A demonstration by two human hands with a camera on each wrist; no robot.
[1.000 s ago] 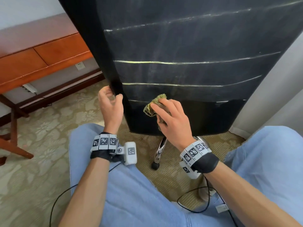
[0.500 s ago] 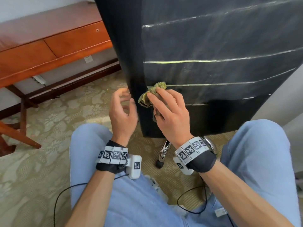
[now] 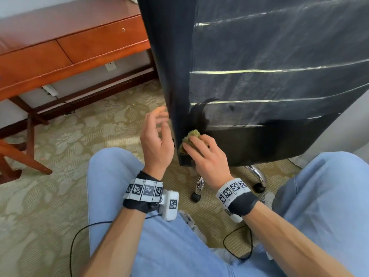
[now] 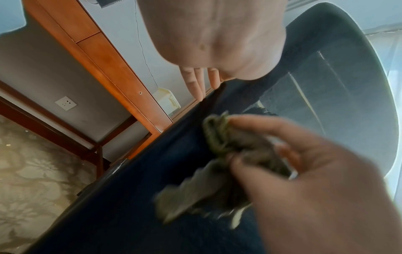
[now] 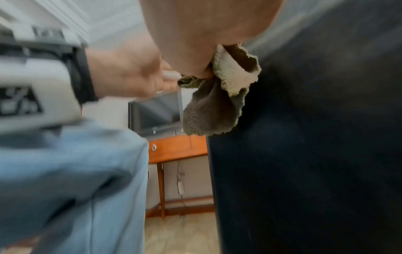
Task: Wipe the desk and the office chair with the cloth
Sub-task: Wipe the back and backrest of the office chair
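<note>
Cloth low on the chair back, left hand off it

Right hand (image 3: 207,162) grips one bunched cloth (image 3: 191,136) against the chair (image 3: 269,56) edge; left hand (image 3: 155,140) hangs relaxed beside it, holding nothing. Unsteadied, the one wheeled chair could roll or swivel from the wipe. One desk (image 3: 69,48) stands well apart

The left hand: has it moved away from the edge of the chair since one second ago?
Yes. The left hand, which gripped the edge of the chair back, has let go and now hovers open beside that edge, on the desk side.
</note>
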